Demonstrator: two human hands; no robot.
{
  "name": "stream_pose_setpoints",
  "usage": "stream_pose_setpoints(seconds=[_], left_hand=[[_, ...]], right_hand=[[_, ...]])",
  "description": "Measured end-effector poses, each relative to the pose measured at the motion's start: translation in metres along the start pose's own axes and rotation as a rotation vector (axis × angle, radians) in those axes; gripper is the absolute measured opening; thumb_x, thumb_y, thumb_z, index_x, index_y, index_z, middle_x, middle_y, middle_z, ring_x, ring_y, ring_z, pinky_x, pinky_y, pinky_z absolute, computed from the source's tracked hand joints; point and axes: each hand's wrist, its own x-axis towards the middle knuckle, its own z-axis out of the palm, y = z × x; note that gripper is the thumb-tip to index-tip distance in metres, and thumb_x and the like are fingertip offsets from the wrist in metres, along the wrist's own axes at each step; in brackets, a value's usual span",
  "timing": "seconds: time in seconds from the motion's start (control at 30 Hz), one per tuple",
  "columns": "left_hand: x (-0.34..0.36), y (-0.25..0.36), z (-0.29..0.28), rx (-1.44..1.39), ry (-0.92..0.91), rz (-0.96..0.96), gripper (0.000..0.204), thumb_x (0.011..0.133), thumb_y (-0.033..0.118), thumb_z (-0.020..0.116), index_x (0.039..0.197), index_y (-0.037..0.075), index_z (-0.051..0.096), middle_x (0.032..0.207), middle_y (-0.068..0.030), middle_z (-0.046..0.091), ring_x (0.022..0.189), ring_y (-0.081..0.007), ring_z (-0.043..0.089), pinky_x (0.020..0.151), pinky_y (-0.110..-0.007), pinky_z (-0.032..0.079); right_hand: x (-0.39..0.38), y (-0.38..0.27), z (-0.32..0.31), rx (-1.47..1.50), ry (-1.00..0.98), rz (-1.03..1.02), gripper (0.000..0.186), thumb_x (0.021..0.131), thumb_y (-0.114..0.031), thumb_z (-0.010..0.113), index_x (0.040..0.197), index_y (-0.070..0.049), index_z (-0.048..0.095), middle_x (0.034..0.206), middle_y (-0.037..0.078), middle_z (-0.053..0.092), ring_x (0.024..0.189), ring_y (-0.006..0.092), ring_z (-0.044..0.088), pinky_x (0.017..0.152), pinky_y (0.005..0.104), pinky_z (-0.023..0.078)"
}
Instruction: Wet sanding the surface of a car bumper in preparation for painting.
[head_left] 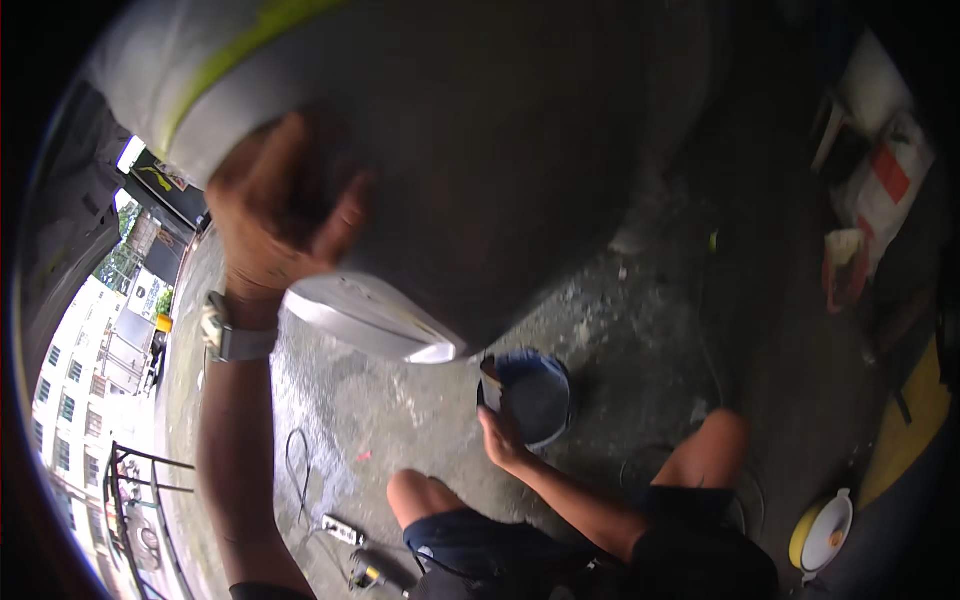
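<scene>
A large smooth grey panel (480, 150), rounded like a car bumper, fills the upper middle, much of it in shadow. My left hand (290, 200), a watch on its wrist, is closed against this panel; the thumb stands off from bent fingers, whose tips are lost in the dark. Below it juts a shiny pale lip (375, 315) of the panel. Lower down, my right hand (502, 437) is at the left side of a round dark bucket (548, 440) on the floor. Between its fingers is a small flat pale-and-brown piece (492, 385), too blurred to name.
A white power strip (343, 530) and a yellow-and-black tool (367, 576) lie on the wet floor near my knees, with cables around. At right are a white-and-red bag (890, 185) and a yellow-and-white pot-like container (825, 532). A black metal frame (150, 500) stands at left.
</scene>
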Motion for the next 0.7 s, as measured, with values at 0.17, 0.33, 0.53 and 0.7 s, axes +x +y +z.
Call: stream_pose_setpoints(seconds=[0.17, 0.33, 0.53, 0.7], left_hand=[[-0.001, 0.010, -0.014, -0.115, 0.125, -0.147, 0.025, 0.079, 0.027, 0.080, 0.077, 0.007, 0.064, 0.058, -0.0059, 0.053, 0.049, -0.0222, 0.054, 0.049, -0.034, 0.042], [-0.012, 0.005, -0.009, -0.323, 0.215, -0.324, 0.025, 0.077, 0.020, 0.082, 0.073, 0.007, 0.061, 0.054, -0.0029, 0.051, 0.042, -0.0140, 0.049, 0.043, -0.029, 0.037], [-0.015, -0.003, -0.003, -0.236, 0.324, -0.163, 0.022, 0.075, 0.019, 0.080, 0.075, 0.009, 0.060, 0.051, -0.0022, 0.048, 0.043, -0.0186, 0.052, 0.044, -0.032, 0.040], [-0.015, 0.001, -0.006, -0.325, 0.370, -0.316, 0.021, 0.078, 0.019, 0.080, 0.075, 0.009, 0.062, 0.051, -0.0015, 0.049, 0.043, -0.0177, 0.053, 0.044, -0.031, 0.042]], right_hand=[[0.048, 0.022, -0.087, -0.956, -0.977, 0.545, 0.052, 0.092, -0.023, 0.052, 0.136, 0.003, 0.061, 0.146, 0.028, 0.053, 0.136, 0.0393, 0.053, 0.112, 0.0495, 0.042], [0.062, 0.128, -0.066, -1.482, -1.082, 0.437, 0.070, 0.091, -0.025, 0.053, 0.156, -0.002, 0.042, 0.169, 0.017, 0.025, 0.153, 0.0437, 0.025, 0.121, 0.0568, 0.026], [0.026, 0.263, -0.054, -1.500, -1.304, 0.199, 0.047, 0.095, -0.032, 0.053, 0.133, -0.003, 0.059, 0.135, 0.017, 0.052, 0.122, 0.0318, 0.050, 0.103, 0.0485, 0.040], [0.060, 0.206, -0.081, -0.888, -1.366, 0.208, 0.037, 0.100, -0.035, 0.051, 0.109, -0.005, 0.070, 0.102, 0.013, 0.072, 0.089, 0.0248, 0.064, 0.083, 0.0444, 0.050]])
